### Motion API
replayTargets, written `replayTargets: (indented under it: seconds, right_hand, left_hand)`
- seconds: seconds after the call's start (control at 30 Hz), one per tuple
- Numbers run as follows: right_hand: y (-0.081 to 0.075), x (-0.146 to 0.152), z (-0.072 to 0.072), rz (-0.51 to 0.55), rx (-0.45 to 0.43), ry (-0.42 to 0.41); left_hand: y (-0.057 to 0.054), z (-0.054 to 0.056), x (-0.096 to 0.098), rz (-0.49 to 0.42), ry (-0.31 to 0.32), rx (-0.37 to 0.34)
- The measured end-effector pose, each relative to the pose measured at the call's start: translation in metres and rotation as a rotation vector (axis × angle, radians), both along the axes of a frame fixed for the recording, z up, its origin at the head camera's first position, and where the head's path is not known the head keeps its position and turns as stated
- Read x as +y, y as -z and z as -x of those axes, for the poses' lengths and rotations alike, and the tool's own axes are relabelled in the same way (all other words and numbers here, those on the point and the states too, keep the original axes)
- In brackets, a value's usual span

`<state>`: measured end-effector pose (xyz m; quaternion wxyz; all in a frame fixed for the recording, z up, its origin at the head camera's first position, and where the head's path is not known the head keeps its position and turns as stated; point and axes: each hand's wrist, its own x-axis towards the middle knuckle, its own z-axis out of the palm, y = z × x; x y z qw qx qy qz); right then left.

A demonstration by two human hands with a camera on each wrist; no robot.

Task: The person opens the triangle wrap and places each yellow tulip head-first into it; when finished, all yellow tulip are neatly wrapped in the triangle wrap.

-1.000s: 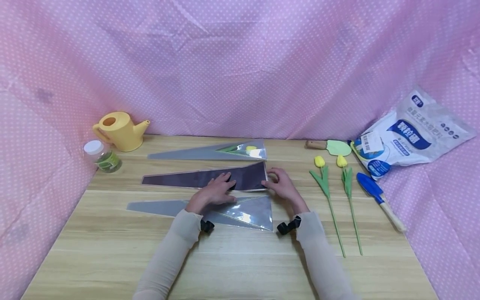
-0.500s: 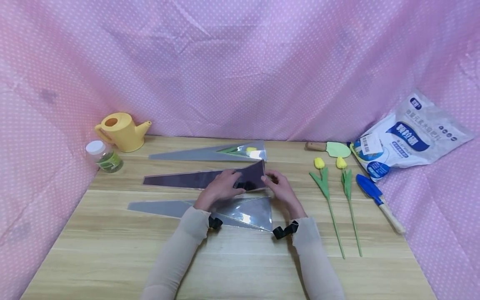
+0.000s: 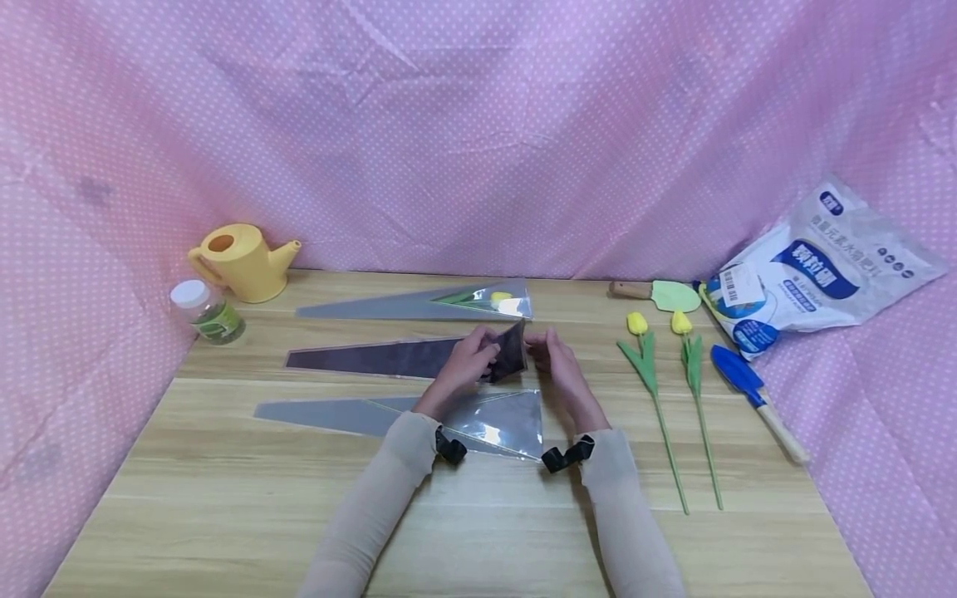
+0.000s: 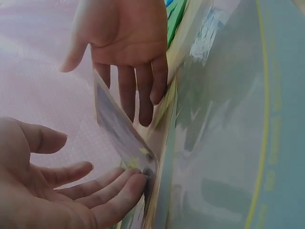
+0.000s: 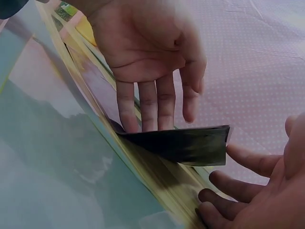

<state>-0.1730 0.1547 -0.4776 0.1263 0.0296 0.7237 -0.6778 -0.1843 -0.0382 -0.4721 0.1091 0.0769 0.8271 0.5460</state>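
Observation:
A dark tapered flower sleeve (image 3: 374, 359) lies across the middle of the table, its wide right end bent up off the wood. My left hand (image 3: 469, 359) is at this end. In the right wrist view its fingers (image 5: 148, 107) hang fairly straight behind the raised dark flap (image 5: 195, 147), tips against it. At the flap's far corner, my right hand (image 5: 267, 186) has its fingers spread, the index fingertip right at the edge. The head view shows my right hand (image 3: 564, 382) just right of the sleeve's mouth.
A clear sleeve (image 3: 321, 414) lies nearer; another (image 3: 359, 310) behind holds a yellow tulip (image 3: 501, 296). Two tulips (image 3: 647, 365), a blue trowel (image 3: 736, 370), a green trowel (image 3: 674, 295) and a white bag (image 3: 815, 266) are right. A watering can (image 3: 242, 262) and jar (image 3: 213, 316) stand left.
My left hand has slid right along the dark sleeve to its wide end, which now bends up more. The right hand's fingers have straightened away from the sleeve's edge.

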Motion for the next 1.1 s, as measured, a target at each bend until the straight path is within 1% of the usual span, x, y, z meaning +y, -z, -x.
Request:
replayTargets:
  seconds: [0.03, 0.1, 0.2, 0.23, 0.37, 0.5, 0.67, 0.8, 0.93, 1.1]
  right_hand:
    - [0.0, -0.001, 0.0, 0.055, -0.02, 0.006]
    - [0.0, -0.004, 0.0, 0.15, -0.054, 0.008]
    - [-0.001, -0.007, 0.0, 0.284, -0.101, 0.008]
    - [-0.001, -0.007, 0.0, 0.298, -0.102, 0.001]
    - [-0.004, -0.01, 0.0, 0.318, -0.095, -0.009]
    - [-0.008, -0.01, -0.001, 0.312, -0.107, -0.045]
    - [-0.012, -0.012, -0.002, 0.365, -0.141, -0.058]
    - [-0.012, -0.014, -0.004, 0.411, -0.139, -0.05]
    - [-0.01, -0.015, -0.004, 0.409, -0.123, -0.059]
    - [-0.009, -0.016, -0.004, 0.413, -0.115, -0.068]
  left_hand:
    - [0.0, 0.0, -0.001, -0.02, -0.001, -0.028]
    - [0.0, 0.0, -0.002, -0.033, 0.001, -0.06]
    - [-0.001, 0.0, -0.003, -0.043, 0.003, -0.081]
    - [-0.001, 0.0, -0.003, -0.044, 0.003, -0.085]
    - [-0.001, 0.001, -0.003, -0.054, 0.006, -0.099]
    - [0.0, 0.0, -0.004, -0.057, 0.003, -0.103]
    - [-0.001, -0.001, -0.005, -0.02, -0.008, -0.096]
    - [-0.001, -0.002, -0.004, 0.002, -0.011, -0.084]
    - [0.0, -0.001, -0.004, 0.019, -0.017, -0.075]
    - [-0.001, 0.0, -0.005, 0.025, -0.022, -0.083]
